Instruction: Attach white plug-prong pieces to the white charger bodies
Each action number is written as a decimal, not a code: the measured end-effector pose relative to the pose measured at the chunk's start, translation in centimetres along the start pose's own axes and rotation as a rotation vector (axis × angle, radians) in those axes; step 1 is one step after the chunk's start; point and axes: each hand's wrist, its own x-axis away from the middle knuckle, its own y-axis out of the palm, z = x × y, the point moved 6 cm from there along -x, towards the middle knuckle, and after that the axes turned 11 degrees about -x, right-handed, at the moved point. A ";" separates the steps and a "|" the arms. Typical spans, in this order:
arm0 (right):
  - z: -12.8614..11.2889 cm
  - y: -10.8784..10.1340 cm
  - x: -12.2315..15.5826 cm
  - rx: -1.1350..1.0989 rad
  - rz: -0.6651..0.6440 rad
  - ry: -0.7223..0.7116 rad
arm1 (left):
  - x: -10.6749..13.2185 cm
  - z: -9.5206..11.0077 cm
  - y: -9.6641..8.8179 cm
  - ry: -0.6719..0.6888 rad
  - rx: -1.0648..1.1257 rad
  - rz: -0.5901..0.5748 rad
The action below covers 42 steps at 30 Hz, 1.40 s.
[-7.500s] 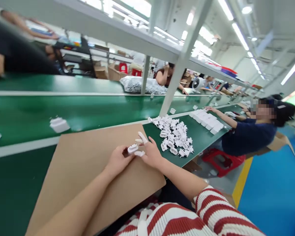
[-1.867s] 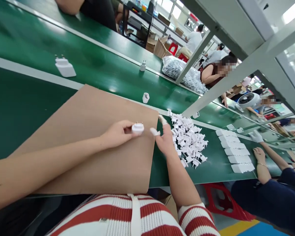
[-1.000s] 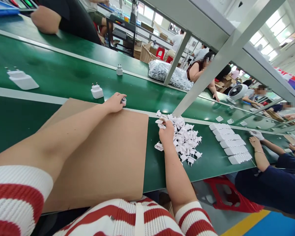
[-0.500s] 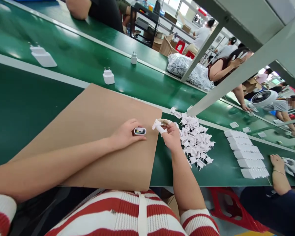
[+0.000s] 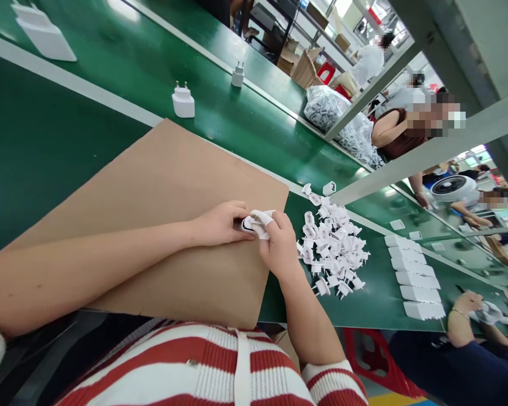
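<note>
My left hand (image 5: pixel 220 223) grips a white charger shell (image 5: pixel 248 224) with its dark open end facing right, held over a brown cardboard sheet (image 5: pixel 161 186). My right hand (image 5: pixel 277 245), with white finger cots on its fingertips, presses a small white plug piece (image 5: pixel 260 217) against that open end. Both hands meet near the cardboard's right edge. Just right of my right hand lies a heap of white plug pieces (image 5: pixel 332 245) on the green table (image 5: pixel 376 293).
Finished white chargers (image 5: pixel 183 102) (image 5: pixel 237 74) (image 5: pixel 42 35) ride on the green conveyor belt (image 5: pixel 122 67) beyond the cardboard. Rows of white shells (image 5: pixel 415 276) lie further right, near another person's hand (image 5: pixel 463 301). A slanted grey frame post (image 5: pixel 410 160) crosses above. Other people sit across the belt.
My left hand reached to the belt, set a finished charger there and returned with an open shell. My right hand took a plug piece from the heap and now joins it to the shell.
</note>
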 end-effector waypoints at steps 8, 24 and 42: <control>0.0 -0.1 0.1 -0.038 0.036 -0.015 | -0.1 -0.4 0.0 -0.014 0.019 -0.020; 0.5 0.9 0.1 0.009 -0.070 0.077 | -0.3 -0.3 -0.1 0.014 -0.023 -0.009; 3.4 -0.9 -0.9 -0.276 -0.073 0.429 | 0.1 0.5 0.2 -0.084 -0.052 0.006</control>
